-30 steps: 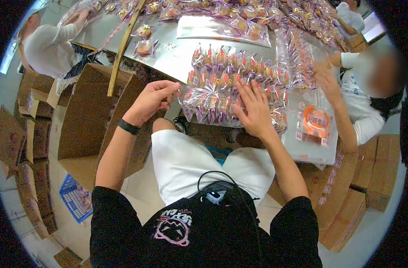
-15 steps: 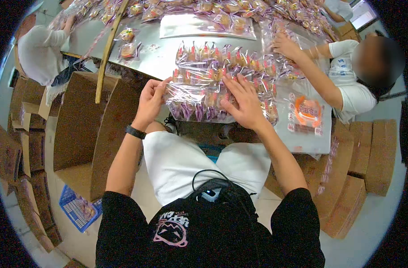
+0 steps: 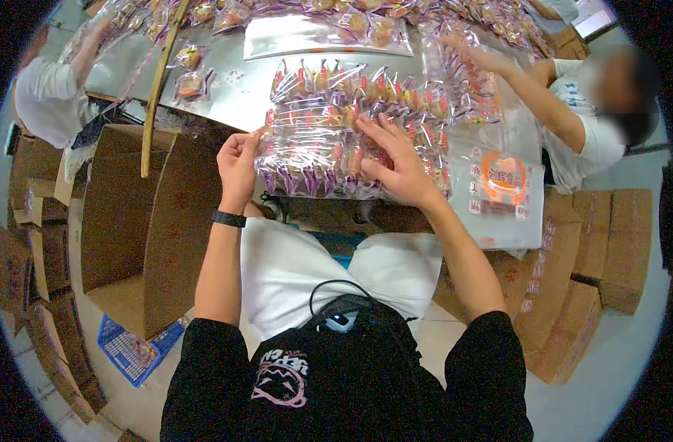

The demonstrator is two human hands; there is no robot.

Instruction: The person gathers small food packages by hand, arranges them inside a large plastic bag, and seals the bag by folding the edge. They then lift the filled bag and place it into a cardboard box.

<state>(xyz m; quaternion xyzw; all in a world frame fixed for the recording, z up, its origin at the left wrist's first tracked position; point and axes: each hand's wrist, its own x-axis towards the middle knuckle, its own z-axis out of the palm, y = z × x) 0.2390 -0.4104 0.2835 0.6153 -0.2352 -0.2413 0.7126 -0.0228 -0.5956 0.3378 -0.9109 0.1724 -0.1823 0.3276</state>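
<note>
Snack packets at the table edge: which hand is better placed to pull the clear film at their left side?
Probably left. The left hand pinches the clear film at the left end of the snack packets; the right hand lies flat and open on top of them, away from that edge.

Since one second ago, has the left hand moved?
Yes: the left hand went right, away from the wooden stick, toward the snack packets.
</note>
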